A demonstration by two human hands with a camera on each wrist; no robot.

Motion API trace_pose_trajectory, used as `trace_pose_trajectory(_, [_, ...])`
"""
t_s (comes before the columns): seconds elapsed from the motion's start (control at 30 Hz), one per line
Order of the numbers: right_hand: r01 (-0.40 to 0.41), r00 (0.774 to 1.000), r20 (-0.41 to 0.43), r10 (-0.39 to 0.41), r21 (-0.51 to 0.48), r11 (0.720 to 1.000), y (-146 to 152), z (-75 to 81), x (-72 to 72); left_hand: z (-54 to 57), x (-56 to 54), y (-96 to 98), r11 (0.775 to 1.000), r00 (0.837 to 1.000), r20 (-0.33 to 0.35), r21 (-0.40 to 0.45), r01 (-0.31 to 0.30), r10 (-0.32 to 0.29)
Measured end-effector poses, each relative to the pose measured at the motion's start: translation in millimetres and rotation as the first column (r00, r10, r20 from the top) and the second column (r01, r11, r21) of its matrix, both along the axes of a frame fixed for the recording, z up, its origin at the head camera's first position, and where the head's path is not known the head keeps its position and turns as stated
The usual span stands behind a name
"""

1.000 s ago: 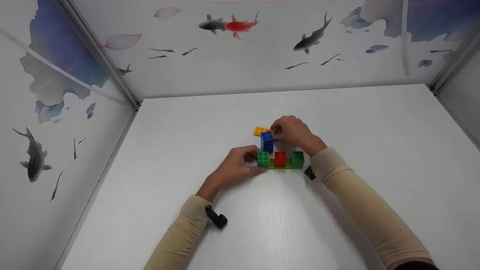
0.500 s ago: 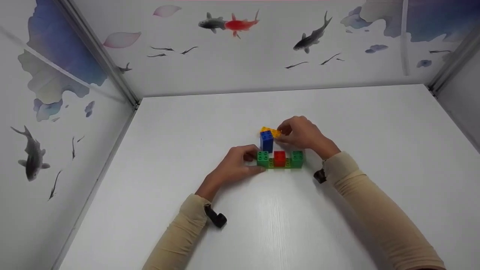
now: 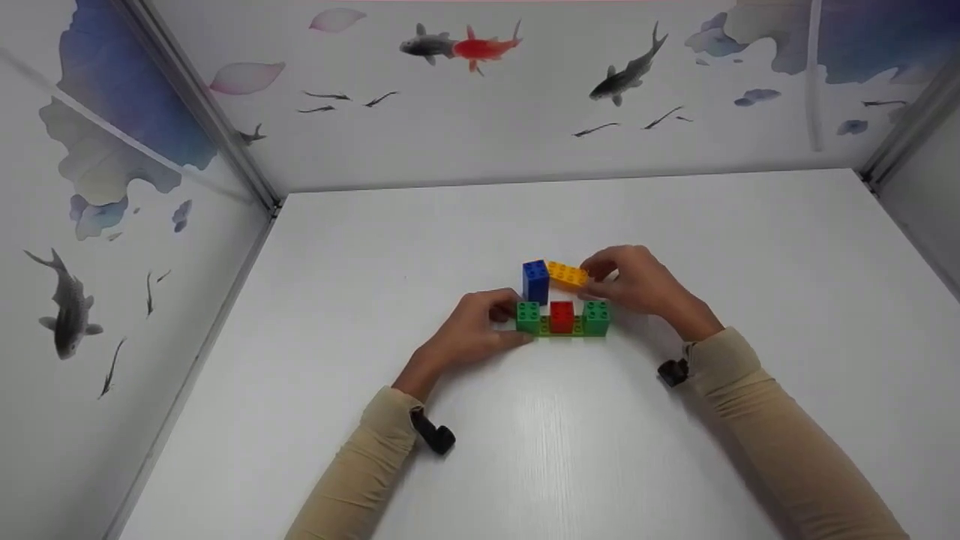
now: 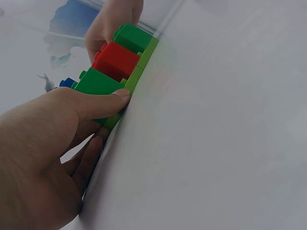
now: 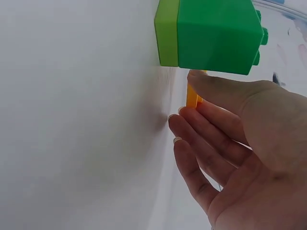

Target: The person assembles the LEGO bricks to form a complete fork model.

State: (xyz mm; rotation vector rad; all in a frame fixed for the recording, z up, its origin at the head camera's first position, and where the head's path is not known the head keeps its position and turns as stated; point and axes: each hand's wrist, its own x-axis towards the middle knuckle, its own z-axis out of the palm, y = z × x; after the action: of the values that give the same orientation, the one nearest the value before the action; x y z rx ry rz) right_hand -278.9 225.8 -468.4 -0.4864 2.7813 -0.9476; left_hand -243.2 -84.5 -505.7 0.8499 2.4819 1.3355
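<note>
A lime-green base plate (image 3: 577, 330) lies on the table with a green block at each end and a red block (image 3: 561, 316) between them. My left hand (image 3: 476, 326) grips the plate's left end by the left green block (image 4: 100, 85), thumb along the near side. My right hand (image 3: 637, 281) pinches a flat yellow-orange building brick (image 3: 568, 274) by its right end, behind the right green block (image 3: 596, 318). In the right wrist view the thumb and fingertips meet at the yellow brick (image 5: 193, 96). A tall blue block (image 3: 535, 282) stands behind the left green block.
The white table (image 3: 555, 435) meets a back wall (image 3: 525, 142) painted with fish and a left side wall (image 3: 150, 375). A small black wrist camera (image 3: 435, 435) hangs from the left cuff, another (image 3: 673, 372) from the right cuff.
The right hand has moved right and toward the body, bringing the yellow brick from behind the blue block to its right side. The left hand has stayed in place.
</note>
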Motion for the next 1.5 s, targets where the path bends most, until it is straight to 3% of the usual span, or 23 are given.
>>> trace_pose_trajectory(0.43, [-0.072,0.996,-0.055,0.073,0.013,0.997,15,0.5,27.2,0.6,0.3,-0.5,1.000,1.000,0.008,0.012,-0.004,0.004])
trace_pose_trajectory(0.97, [-0.067,0.997,-0.047,0.065,-0.033,0.997,20,-4.4,26.0,-2.6,3.8,-3.0,0.997,0.999,-0.012,0.064,-0.033,0.034])
trace_pose_trajectory(1.33, [-0.110,0.993,0.033,0.112,-0.063,0.992,17,-5.6,28.6,5.6,4.1,0.7,0.981,0.998,-0.058,0.193,-0.018,0.029])
trace_pose_trajectory(1.5, [-0.133,0.991,0.020,0.134,-0.049,0.990,15,-5.6,31.0,8.5,5.9,5.0,0.977,0.997,-0.078,0.212,-0.011,0.028])
